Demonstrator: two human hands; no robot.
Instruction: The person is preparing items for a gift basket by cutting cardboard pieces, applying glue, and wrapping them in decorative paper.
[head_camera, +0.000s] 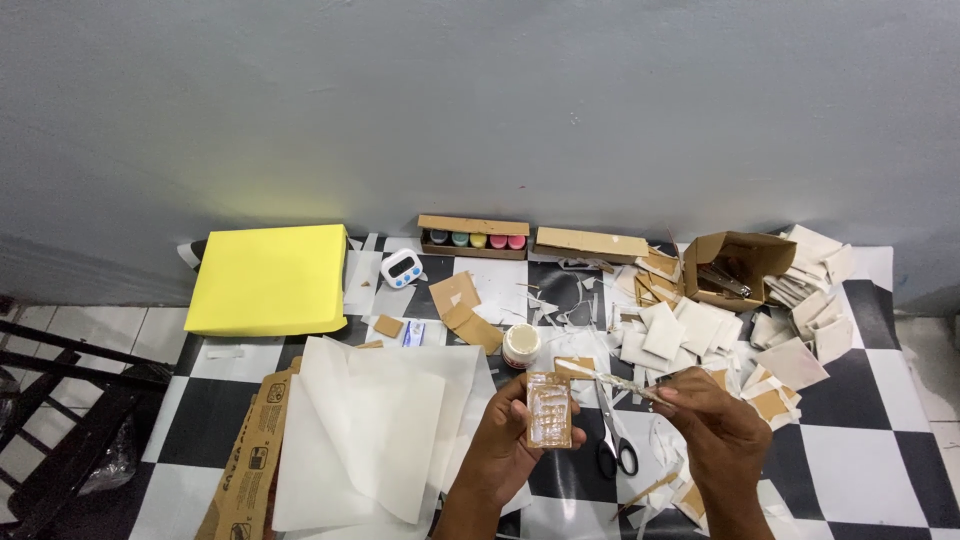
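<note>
Cardboard piece, glossy with glue, stood upright in the left hand grip; the right hand pinched a thin stick toward it; behind, a yellow box, brown paint carton.

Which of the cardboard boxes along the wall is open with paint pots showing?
The long box just right of the white timer; its neighbour is shut.

I get one view only, from the camera on the person's head. It looks forward and steeply down over a checkered floor toward a grey wall that fills the upper half. Both hands sit close under the lens at the bottom edge; the far clutter lies against the wall.
</note>
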